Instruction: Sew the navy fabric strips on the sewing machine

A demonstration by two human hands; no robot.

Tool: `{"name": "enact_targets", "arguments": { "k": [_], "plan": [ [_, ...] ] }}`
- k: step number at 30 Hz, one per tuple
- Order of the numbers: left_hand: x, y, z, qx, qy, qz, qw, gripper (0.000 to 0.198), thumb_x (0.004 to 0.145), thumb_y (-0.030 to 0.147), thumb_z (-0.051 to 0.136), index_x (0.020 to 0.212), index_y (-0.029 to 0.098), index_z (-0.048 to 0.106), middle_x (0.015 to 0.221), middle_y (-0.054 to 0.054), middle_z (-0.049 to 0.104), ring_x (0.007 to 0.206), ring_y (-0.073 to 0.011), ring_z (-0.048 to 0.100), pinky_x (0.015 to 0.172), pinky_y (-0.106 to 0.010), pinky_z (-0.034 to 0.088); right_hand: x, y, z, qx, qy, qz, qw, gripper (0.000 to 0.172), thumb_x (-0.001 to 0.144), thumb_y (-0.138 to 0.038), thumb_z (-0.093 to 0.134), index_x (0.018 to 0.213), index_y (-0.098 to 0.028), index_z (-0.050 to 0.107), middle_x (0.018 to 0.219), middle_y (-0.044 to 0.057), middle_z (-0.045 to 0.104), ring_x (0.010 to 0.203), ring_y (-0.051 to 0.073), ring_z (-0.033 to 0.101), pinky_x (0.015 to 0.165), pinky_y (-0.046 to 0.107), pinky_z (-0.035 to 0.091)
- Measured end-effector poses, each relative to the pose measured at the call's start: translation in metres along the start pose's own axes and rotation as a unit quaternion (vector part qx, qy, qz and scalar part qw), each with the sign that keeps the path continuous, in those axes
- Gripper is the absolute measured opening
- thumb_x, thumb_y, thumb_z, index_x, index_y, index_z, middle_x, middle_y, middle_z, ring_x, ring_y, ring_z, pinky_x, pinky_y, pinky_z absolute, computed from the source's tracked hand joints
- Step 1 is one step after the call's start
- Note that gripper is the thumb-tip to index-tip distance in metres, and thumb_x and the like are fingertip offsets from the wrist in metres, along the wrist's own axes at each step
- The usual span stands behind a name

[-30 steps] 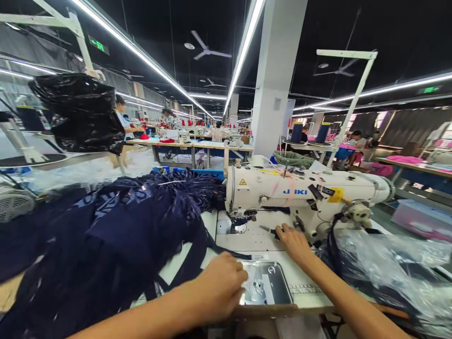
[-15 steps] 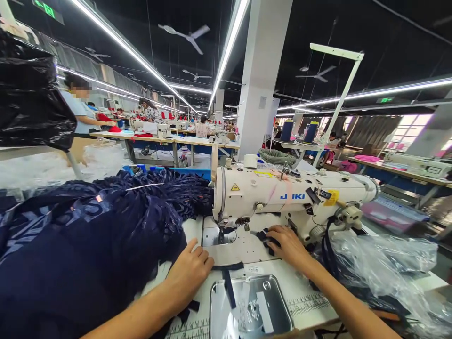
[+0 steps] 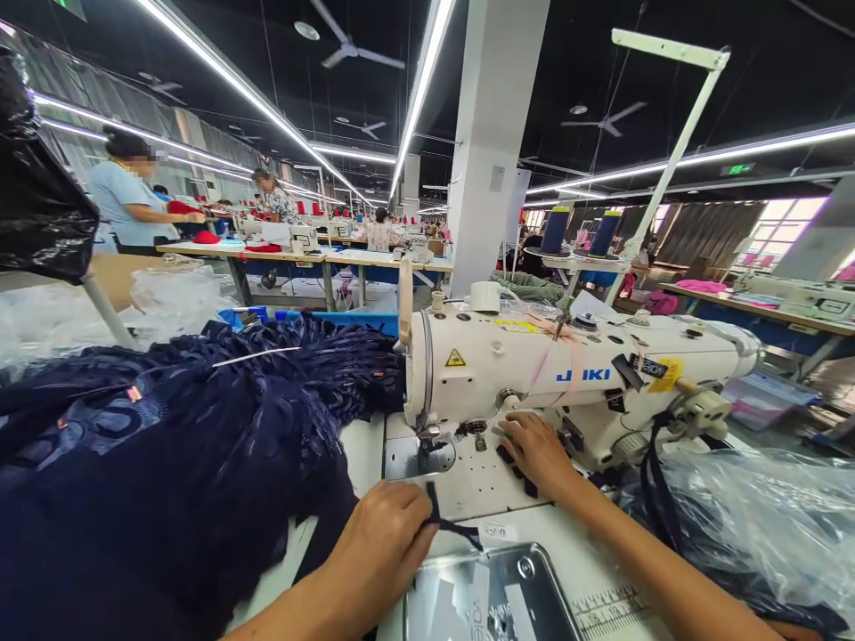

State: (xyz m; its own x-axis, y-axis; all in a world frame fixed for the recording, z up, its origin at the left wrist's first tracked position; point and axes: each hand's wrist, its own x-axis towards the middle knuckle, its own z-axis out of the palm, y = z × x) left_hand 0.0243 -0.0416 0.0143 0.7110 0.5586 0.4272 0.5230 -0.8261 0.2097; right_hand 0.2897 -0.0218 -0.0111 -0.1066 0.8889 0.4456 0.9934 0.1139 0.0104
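My left hand (image 3: pixel 387 539) is closed at the front of the sewing machine bed, its fingers pinching a narrow dark fabric strip (image 3: pixel 460 531) that trails right toward a metal tray (image 3: pixel 557 588). My right hand (image 3: pixel 541 452) is over the bed below the white sewing machine's (image 3: pixel 460 369) arm. Its fingertips are drawn together near the tension knob, at a small greyish bit too small to make out. Small dark pieces (image 3: pixel 530 485) lie on the bed under that hand. The needle and presser foot (image 3: pixel 426 454) stand between the hands, further back.
A large heap of navy garments (image 3: pixel 200 481) covers the left side up to the machine. Clear plastic bags (image 3: pixel 768 507) lie on the right. Dark thread cones (image 3: pixel 554 231) stand behind the machine. A person in light blue (image 3: pixel 126 196) works at a far table.
My left hand has moved right and now pinches the dark strip. My right hand has lifted off the dark pieces, its fingers shifting up toward the machine arm. The view has shifted slightly.
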Motion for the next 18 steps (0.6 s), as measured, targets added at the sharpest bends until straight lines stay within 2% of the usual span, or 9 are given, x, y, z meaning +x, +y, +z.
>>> {"name": "enact_targets", "arguments": {
  "k": [5, 8, 11, 13, 14, 18],
  "plan": [
    [0.020, 0.003, 0.021, -0.028, -0.012, -0.033, 0.999, 0.022, 0.078, 0.009, 0.039, 0.058, 0.017, 0.044, 0.062, 0.000, 0.049, 0.055, -0.0127, 0.046, 0.053, -0.024, 0.036, -0.010, -0.004, -0.006, -0.023, -0.018, -0.008, 1.000, 0.007, 0.078, -0.022, 0.055, 0.078, -0.019, 0.061, 0.089, 0.007, 0.059, 0.087, 0.023, 0.051, 0.076, 0.036, 0.036],
    [0.032, -0.002, 0.031, 0.032, -0.020, 0.012, 0.999, 0.022, 0.073, -0.001, 0.038, 0.064, 0.016, 0.048, 0.073, -0.003, 0.052, 0.067, -0.0158, 0.049, 0.062, -0.027, 0.039, -0.009, -0.016, -0.006, -0.067, -0.031, -0.029, 0.997, 0.014, 0.079, -0.014, 0.051, 0.069, -0.019, 0.060, 0.083, 0.007, 0.058, 0.082, 0.022, 0.050, 0.075, 0.037, 0.033],
    [0.033, -0.012, 0.034, 0.078, -0.053, 0.060, 0.994, 0.025, 0.070, -0.006, 0.037, 0.068, 0.015, 0.049, 0.080, -0.006, 0.054, 0.079, -0.0197, 0.050, 0.072, -0.032, 0.040, -0.007, -0.028, -0.008, -0.078, -0.026, -0.043, 0.996, 0.022, 0.080, -0.007, 0.045, 0.067, -0.018, 0.059, 0.083, 0.009, 0.059, 0.081, 0.022, 0.051, 0.075, 0.037, 0.031],
    [0.027, -0.019, 0.032, 0.062, -0.077, 0.043, 0.994, 0.025, 0.069, -0.007, 0.037, 0.070, 0.015, 0.049, 0.081, -0.005, 0.056, 0.079, -0.0192, 0.051, 0.074, -0.031, 0.041, -0.005, -0.036, -0.011, -0.034, -0.034, -0.046, 0.998, 0.022, 0.082, -0.009, 0.043, 0.071, -0.018, 0.061, 0.085, 0.008, 0.060, 0.081, 0.021, 0.052, 0.073, 0.035, 0.032],
    [0.022, -0.020, 0.030, 0.046, -0.082, 0.028, 0.995, 0.025, 0.069, -0.007, 0.037, 0.072, 0.015, 0.049, 0.082, -0.005, 0.056, 0.079, -0.0183, 0.051, 0.074, -0.030, 0.042, -0.004, -0.041, -0.012, 0.003, -0.057, -0.045, 0.997, 0.022, 0.083, -0.010, 0.043, 0.073, -0.018, 0.061, 0.084, 0.007, 0.061, 0.079, 0.020, 0.053, 0.071, 0.033, 0.033],
    [0.000, -0.020, 0.023, -0.017, -0.067, 0.024, 0.997, 0.030, 0.074, -0.001, 0.038, 0.096, 0.014, 0.053, 0.101, -0.007, 0.057, 0.096, -0.0183, 0.051, 0.087, -0.031, 0.042, 0.002, -0.052, -0.012, 0.165, -0.190, -0.027, 0.967, 0.015, 0.082, -0.016, 0.048, 0.075, -0.018, 0.060, 0.072, 0.001, 0.062, 0.069, 0.016, 0.057, 0.063, 0.026, 0.036]
  ]
}}
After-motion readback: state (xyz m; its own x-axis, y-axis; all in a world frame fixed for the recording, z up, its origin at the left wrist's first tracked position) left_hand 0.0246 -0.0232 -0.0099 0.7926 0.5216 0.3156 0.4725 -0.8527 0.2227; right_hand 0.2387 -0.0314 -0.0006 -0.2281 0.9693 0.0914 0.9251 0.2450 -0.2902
